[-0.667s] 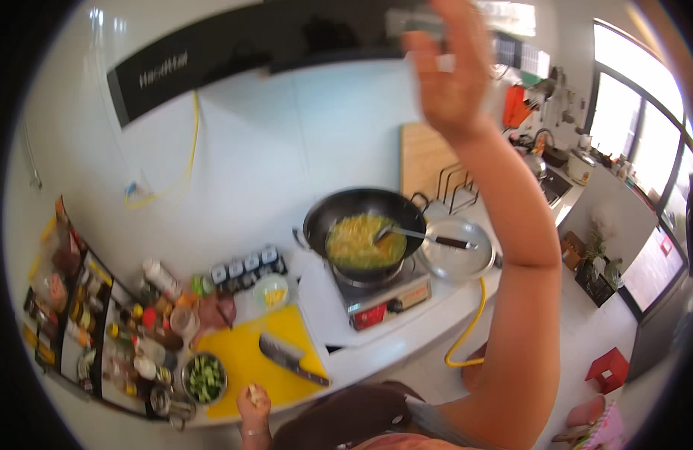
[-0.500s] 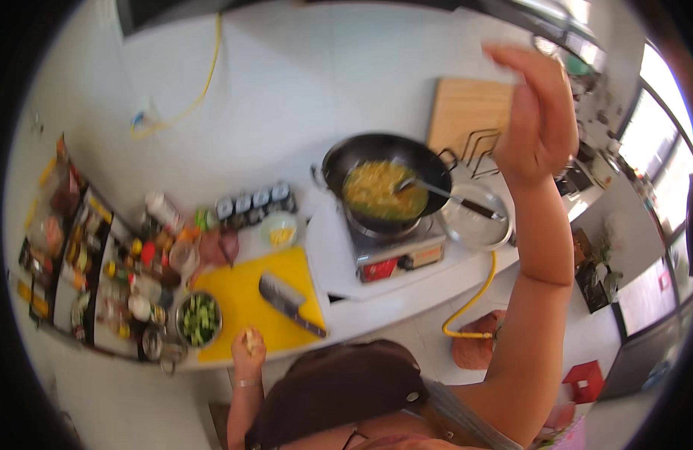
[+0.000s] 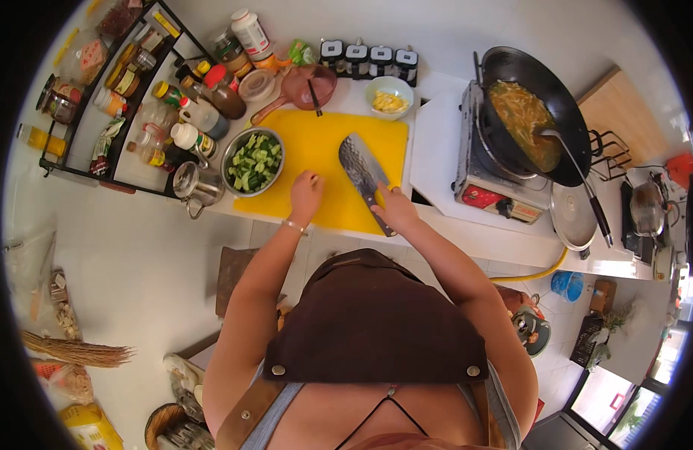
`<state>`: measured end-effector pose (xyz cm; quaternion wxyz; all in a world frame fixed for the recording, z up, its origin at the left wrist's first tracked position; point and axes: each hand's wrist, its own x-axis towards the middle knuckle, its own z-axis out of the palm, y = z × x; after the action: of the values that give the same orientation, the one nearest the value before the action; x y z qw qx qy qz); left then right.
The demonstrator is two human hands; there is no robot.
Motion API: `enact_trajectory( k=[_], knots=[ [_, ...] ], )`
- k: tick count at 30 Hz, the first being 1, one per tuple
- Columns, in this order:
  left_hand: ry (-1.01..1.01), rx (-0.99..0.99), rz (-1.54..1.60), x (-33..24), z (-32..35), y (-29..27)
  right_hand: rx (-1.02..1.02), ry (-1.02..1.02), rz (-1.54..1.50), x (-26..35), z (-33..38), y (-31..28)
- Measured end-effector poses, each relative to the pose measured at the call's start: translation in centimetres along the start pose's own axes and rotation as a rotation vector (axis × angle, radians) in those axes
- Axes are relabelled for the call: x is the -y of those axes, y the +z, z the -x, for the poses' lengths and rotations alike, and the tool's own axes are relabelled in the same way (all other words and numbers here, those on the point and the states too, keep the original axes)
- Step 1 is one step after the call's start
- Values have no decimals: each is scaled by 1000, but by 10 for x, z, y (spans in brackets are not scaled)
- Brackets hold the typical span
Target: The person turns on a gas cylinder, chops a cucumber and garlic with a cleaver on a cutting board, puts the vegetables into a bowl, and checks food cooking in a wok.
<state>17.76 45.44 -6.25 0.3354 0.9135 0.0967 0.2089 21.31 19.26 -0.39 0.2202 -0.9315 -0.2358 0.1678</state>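
My left hand [image 3: 306,196] is closed over the left part of the yellow cutting board [image 3: 335,139]; whatever its curled fingers hold is hidden. A broad-bladed cleaver [image 3: 357,161] lies on the board's right half, its dark handle toward me. My right hand [image 3: 396,211] has its fingers around that handle close to the blade. Left of my left hand, a metal bowl [image 3: 226,174] holds chopped green vegetable pieces [image 3: 256,163]. Behind the board, a pale bowl [image 3: 408,91] contains yellow pieces [image 3: 390,103].
On the right, a black wok [image 3: 570,169] with soupy food and a ladle [image 3: 595,202] sits on a portable stove [image 3: 466,187]. A round lid [image 3: 573,225] lies beside it. Bottles and a rack [image 3: 125,180] crowd the left; a reddish pan [image 3: 282,97] and spice jars [image 3: 380,60] stand behind.
My right hand has come down from high on the right to the cleaver's handle. My left hand, earlier holding pale pieces at the board's front edge, is now over the board. The view has shifted.
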Motion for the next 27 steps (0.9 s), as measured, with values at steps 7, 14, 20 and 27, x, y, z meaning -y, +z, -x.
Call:
enact_trajectory(
  k=[7, 14, 20, 27],
  knots=[
    [217, 147, -248, 2, -35, 6, -27, 142, 60, 14, -25, 47],
    [292, 97, -85, 11, -38, -15, -63, 384, -735, 23, 29, -6],
    [195, 175, -319, -3, -54, -3, -32, 534, -858, 16, 64, 9],
    [362, 187, 27, -48, -22, 15, 27, 548, -656, 19, 60, 8]
  ],
)
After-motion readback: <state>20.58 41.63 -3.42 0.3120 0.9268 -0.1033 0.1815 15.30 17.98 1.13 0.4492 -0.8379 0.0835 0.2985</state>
